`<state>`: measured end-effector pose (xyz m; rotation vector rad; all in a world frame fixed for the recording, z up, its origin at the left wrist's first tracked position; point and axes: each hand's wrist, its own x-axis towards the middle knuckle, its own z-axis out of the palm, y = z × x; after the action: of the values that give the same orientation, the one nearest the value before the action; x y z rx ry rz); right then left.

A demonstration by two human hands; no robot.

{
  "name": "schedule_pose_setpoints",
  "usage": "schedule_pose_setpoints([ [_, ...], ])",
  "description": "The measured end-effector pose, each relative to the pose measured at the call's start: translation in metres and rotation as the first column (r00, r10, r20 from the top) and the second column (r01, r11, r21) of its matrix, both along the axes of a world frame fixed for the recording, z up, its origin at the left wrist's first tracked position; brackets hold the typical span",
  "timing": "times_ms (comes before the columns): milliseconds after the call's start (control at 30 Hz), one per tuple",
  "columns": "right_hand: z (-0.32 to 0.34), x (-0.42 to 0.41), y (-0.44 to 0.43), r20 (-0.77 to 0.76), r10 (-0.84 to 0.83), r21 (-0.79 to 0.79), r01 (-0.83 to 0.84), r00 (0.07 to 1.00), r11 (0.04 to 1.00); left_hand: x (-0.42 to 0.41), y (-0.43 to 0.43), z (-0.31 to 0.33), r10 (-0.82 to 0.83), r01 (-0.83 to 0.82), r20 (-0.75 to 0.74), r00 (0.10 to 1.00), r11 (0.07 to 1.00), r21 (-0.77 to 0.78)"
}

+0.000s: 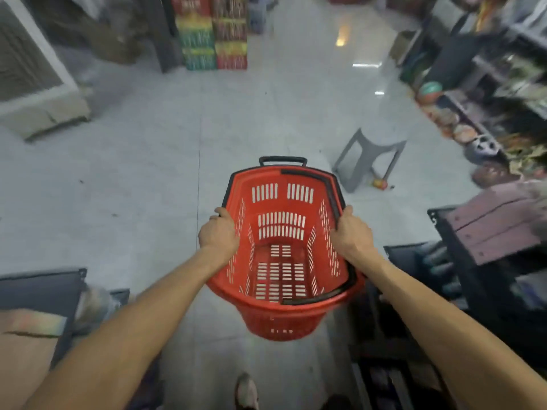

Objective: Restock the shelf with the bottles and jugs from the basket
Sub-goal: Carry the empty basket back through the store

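Note:
A red plastic basket [281, 315] with slotted walls and black handles is held up above the tiled floor, in the middle of the head view. Its inside is bare; no bottle or jug shows in it. My left hand [219, 235] grips its left rim. My right hand [352, 232] grips the right rim, over a black handle. A dark shelf [461, 261] stands at the right, with blurred dark bottles lying on a lower level.
A grey plastic stool [370, 161] stands just beyond the basket to the right. Stacked colourful drink cases [213, 34] stand at the far end. A white cooler unit [32, 84] sits at the left. Shelves of goods [488, 93] line the right side.

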<state>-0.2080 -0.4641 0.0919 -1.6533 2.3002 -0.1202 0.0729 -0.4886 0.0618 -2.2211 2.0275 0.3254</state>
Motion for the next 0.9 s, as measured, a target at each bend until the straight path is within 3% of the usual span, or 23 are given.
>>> schedule_pose_setpoints([
  [133, 0.069, 0.000, -0.055, -0.041, 0.052, -0.144, -0.057, 0.998, 0.988, 0.002, -0.065, 0.083, -0.025, 0.025, 0.010, 1.000, 0.997, -0.078],
  [300, 0.130, -0.021, -0.130, -0.066, 0.093, -0.252, -0.107, 0.993, 0.962, -0.008, -0.149, 0.144, -0.014, -0.007, -0.123, 0.992, 0.986, -0.169],
  [600, 0.170, -0.098, -0.314, -0.097, 0.078, -0.333, -0.107, 0.992, 0.937, -0.079, -0.337, 0.178, -0.017, -0.014, -0.123, 0.992, 0.970, -0.242],
  [900, 0.190, -0.151, -0.468, -0.030, 0.092, -0.354, -0.097, 0.995, 0.930, -0.132, -0.495, 0.202, -0.019, -0.012, -0.111, 0.994, 0.963, -0.269],
])
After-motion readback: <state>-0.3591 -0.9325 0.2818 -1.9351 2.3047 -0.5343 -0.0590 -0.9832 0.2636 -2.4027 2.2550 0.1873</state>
